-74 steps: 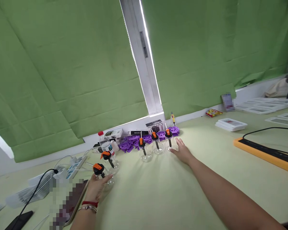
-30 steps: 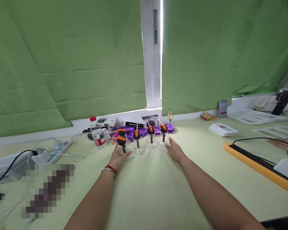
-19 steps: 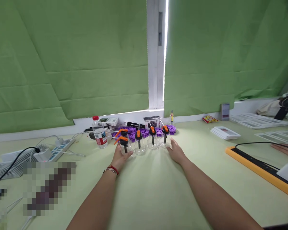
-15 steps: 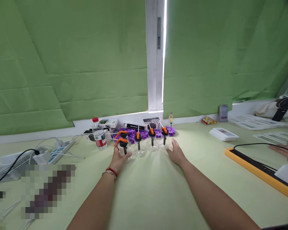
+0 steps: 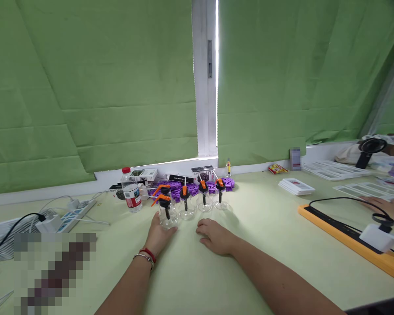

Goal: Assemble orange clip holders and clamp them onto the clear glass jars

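Small clear glass jars with black and orange spouted tops stand in a row. My left hand (image 5: 160, 236) is at the front-left jar (image 5: 168, 221), thumb and fingers apart around its near side; whether they press on it I cannot tell. My right hand (image 5: 216, 237) lies low over the table, just in front of the row, holding nothing, fingers loosely bent and thumb apart. Nearest to it are the middle jars (image 5: 187, 213) (image 5: 204, 205). Farther right stands the rightmost jar (image 5: 220, 202). Another orange top (image 5: 164, 188) shows behind the front-left jar, its body mostly hidden.
Purple lattice pieces (image 5: 228, 183) and small boxes (image 5: 146, 175) lie behind the jars. A red-capped water bottle (image 5: 131, 194) stands left, near a power strip (image 5: 75, 216) with cables. Rightward are white cards (image 5: 296, 187), an orange-black power strip (image 5: 335, 232) and another person's hand (image 5: 387, 208).
My right hand has left the rightmost jar's side and come left and nearer, in front of the row. My left hand stays at the front-left jar, its thumb lower. The view has shifted slightly.
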`<state>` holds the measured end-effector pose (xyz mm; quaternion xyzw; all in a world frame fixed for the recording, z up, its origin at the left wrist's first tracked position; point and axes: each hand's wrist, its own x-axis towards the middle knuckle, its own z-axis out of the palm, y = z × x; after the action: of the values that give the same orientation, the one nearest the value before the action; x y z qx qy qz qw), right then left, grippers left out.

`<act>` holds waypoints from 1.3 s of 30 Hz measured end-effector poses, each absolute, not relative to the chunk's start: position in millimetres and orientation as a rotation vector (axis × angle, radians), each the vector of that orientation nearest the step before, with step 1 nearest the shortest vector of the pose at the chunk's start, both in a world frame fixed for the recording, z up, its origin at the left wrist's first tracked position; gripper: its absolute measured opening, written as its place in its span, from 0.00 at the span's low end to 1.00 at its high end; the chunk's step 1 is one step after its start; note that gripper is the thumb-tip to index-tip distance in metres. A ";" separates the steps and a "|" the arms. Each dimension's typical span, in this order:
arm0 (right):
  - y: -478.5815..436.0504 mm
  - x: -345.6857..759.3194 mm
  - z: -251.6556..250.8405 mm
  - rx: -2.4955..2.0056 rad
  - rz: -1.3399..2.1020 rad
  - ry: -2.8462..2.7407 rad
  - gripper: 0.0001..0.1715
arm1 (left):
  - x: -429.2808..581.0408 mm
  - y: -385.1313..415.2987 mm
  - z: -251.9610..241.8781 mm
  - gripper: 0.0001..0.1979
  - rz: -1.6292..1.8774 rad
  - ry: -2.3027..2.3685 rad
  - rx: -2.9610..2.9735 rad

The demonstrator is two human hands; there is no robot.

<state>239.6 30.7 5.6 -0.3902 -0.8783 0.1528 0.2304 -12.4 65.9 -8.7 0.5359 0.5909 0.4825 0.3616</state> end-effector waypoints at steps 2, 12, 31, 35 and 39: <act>29.2 234.3 5.4 -1.065 0.426 -2.497 0.18 | -8.2 68.2 -10.4 0.44 1.280 1.550 1.446; 34.9 250.3 2.3 -1.035 0.723 -2.377 0.22 | -30.8 44.6 29.0 0.25 0.828 1.354 1.798; 22.3 240.2 41.3 -0.734 1.419 -1.123 0.20 | 2.9 11.2 44.5 0.29 0.455 0.532 1.569; 23.4 242.5 41.2 -0.799 1.338 -1.104 0.20 | 3.7 6.2 56.4 0.30 0.585 0.637 1.572; 22.3 237.5 45.0 -0.864 1.300 -1.129 0.21 | 8.5 0.3 72.2 0.30 0.774 0.695 1.433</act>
<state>237.5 22.3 45.0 -0.3683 -0.4811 0.5542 0.5708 8.5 0.3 72.2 0.6263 0.3038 0.3385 0.6331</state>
